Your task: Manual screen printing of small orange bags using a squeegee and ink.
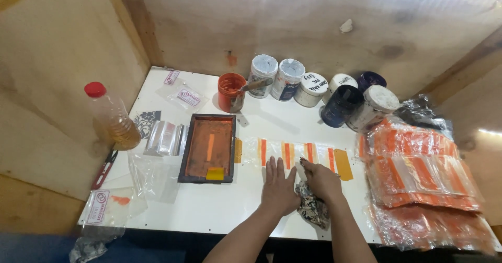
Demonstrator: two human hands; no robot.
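A patterned rag lies bunched under the right hand, whose fingers curl closed on it. The left hand lies flat, fingers spread, touching a clear strip with orange bars on the white table. A printing frame sits further left.

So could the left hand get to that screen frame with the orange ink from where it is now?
Probably yes. The left hand lies flat on the white table, and the screen frame sits just to its left with only bare table between them.
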